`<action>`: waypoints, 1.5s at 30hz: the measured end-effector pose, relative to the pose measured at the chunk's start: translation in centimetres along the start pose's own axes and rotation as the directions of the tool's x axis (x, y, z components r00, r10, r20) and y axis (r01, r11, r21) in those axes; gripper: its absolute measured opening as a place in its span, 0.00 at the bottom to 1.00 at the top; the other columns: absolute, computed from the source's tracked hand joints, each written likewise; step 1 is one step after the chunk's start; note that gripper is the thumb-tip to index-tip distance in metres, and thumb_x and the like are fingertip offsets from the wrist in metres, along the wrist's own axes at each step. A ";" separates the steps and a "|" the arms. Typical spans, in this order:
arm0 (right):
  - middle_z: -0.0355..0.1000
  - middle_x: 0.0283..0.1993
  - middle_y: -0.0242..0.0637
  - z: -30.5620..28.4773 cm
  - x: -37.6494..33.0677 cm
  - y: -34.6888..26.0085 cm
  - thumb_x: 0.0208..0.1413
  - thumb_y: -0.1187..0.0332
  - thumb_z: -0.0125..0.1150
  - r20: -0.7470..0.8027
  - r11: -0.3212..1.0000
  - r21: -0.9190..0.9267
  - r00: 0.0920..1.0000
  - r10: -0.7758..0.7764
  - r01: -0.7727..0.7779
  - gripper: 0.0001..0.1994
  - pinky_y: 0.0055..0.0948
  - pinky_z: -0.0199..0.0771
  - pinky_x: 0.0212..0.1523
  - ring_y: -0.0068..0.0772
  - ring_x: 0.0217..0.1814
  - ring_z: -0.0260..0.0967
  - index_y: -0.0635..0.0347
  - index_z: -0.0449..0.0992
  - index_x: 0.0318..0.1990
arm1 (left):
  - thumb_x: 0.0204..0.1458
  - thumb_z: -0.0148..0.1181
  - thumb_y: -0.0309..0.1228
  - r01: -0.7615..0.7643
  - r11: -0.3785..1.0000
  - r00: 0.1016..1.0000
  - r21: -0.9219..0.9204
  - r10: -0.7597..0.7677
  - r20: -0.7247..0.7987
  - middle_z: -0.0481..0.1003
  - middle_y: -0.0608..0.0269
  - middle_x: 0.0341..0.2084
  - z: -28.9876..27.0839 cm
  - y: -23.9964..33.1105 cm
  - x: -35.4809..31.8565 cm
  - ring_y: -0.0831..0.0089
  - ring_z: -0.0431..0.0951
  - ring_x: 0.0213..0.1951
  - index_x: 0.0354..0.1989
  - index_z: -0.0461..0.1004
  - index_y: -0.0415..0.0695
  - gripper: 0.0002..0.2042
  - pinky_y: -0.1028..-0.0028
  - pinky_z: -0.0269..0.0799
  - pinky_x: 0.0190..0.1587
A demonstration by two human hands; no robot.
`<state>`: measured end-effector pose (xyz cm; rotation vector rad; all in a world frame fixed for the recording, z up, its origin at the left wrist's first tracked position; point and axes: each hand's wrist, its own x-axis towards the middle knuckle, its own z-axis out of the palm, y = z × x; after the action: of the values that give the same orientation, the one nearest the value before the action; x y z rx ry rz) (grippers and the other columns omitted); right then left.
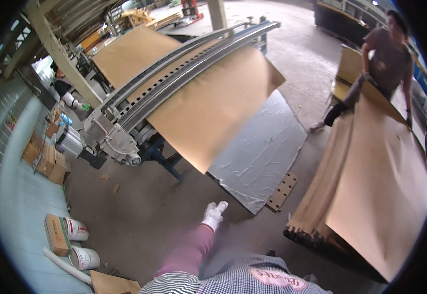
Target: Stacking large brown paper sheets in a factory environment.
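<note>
My left hand (214,215), in a white glove below a pink sleeve, reaches forward in the lower middle. Its fingers look stretched and apart, and nothing shows in them. Just beyond it lies the near corner of a grey, creased, sheet-covered board (262,152). A large thin brown sheet (213,108) comes out of a long roller machine (189,63) and hangs over part of that board. My hand is apart from both the sheet and the board. My right hand is out of the picture.
At the right, a person (390,54) grips the far end of a tall stack of brown sheets (380,186). A perforated strip (282,192) lies beside the board. White buckets (83,257) and a cardboard box (56,234) stand along the left wall. A motor (73,142) juts from the machine.
</note>
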<state>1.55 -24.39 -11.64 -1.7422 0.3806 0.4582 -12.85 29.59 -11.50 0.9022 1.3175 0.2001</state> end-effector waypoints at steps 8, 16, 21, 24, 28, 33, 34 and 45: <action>0.71 0.29 0.35 23.6 -9.8 -9.9 0.55 0.63 0.55 0.100 0.763 -0.345 0.787 0.609 -0.546 0.12 0.25 0.68 0.30 0.22 0.26 0.65 0.61 0.74 0.39 | 0.40 0.70 0.45 -0.414 0.878 0.763 0.242 0.479 -0.434 0.54 0.36 0.61 -11.1 11.7 25.0 0.52 0.57 0.62 0.64 0.45 0.31 0.49 0.68 0.52 0.63; 0.71 0.29 0.34 29.0 -6.9 -8.8 0.56 0.63 0.55 -0.033 0.606 -0.487 0.707 0.707 -0.629 0.12 0.22 0.66 0.23 0.22 0.23 0.64 0.62 0.73 0.40 | 0.48 0.64 0.30 -0.162 0.973 0.985 -0.164 0.150 -0.081 0.72 0.58 0.48 -16.9 16.2 36.8 0.63 0.73 0.47 0.51 0.69 0.36 0.22 0.56 0.72 0.47; 0.69 0.24 0.32 36.1 -2.3 -9.2 0.56 0.63 0.49 0.505 0.740 -0.672 0.751 0.426 0.033 0.12 0.24 0.63 0.24 0.22 0.23 0.64 0.61 0.72 0.28 | 0.58 0.51 0.37 -0.165 0.986 0.915 -0.023 0.162 0.370 0.69 0.57 0.51 -10.9 15.7 30.8 0.62 0.74 0.46 0.53 0.66 0.38 0.19 0.56 0.76 0.43; 0.70 0.27 0.34 40.7 -2.0 -9.0 0.54 0.64 0.53 0.496 0.810 -0.539 0.689 0.528 -0.233 0.16 0.23 0.68 0.30 0.22 0.26 0.66 0.69 0.73 0.43 | 0.61 0.44 0.37 -0.075 0.938 0.739 -0.340 0.281 0.613 0.67 0.47 0.52 -6.1 22.8 20.3 0.55 0.72 0.51 0.57 0.58 0.36 0.21 0.51 0.74 0.48; 0.73 0.35 0.39 44.9 -4.2 -13.1 0.54 0.60 0.56 0.734 0.898 -0.397 0.653 0.186 0.190 0.21 0.24 0.71 0.35 0.26 0.33 0.70 0.66 0.70 0.51 | 0.54 0.56 0.43 -0.180 0.860 0.757 -0.477 0.431 0.492 0.67 0.49 0.52 -5.2 28.7 10.7 0.55 0.73 0.49 0.59 0.56 0.38 0.29 0.53 0.74 0.48; 0.71 0.51 0.40 45.9 -4.7 -21.4 0.56 0.57 0.56 0.736 0.955 -0.289 0.624 0.261 -0.058 0.24 0.28 0.65 0.53 0.35 0.52 0.67 0.62 0.65 0.56 | 0.54 0.56 0.42 -0.110 0.753 0.709 -0.649 0.517 0.480 0.68 0.55 0.51 -4.4 33.3 1.7 0.61 0.71 0.51 0.59 0.58 0.42 0.27 0.60 0.76 0.46; 0.69 0.52 0.40 44.4 -4.2 -20.8 0.57 0.60 0.55 0.743 0.670 -0.183 0.547 -0.386 0.720 0.21 0.30 0.68 0.52 0.35 0.54 0.67 0.62 0.66 0.54 | 0.55 0.55 0.42 -0.129 0.756 0.691 -0.641 0.532 0.489 0.69 0.56 0.50 -3.7 34.0 -0.3 0.62 0.71 0.51 0.58 0.58 0.42 0.27 0.62 0.75 0.46; 0.69 0.53 0.39 34.8 -2.2 -36.0 0.58 0.61 0.54 0.573 0.479 0.002 0.392 -0.720 0.878 0.19 0.31 0.68 0.52 0.35 0.55 0.66 0.61 0.67 0.54 | 0.53 0.58 0.40 -0.163 0.864 0.567 -0.476 0.477 0.672 0.68 0.57 0.50 0.8 29.5 -12.5 0.67 0.70 0.51 0.57 0.59 0.40 0.27 0.67 0.70 0.52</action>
<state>13.78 17.26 13.38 -1.7706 -1.0031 0.2099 -5.33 41.10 17.48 0.7629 0.2553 0.2918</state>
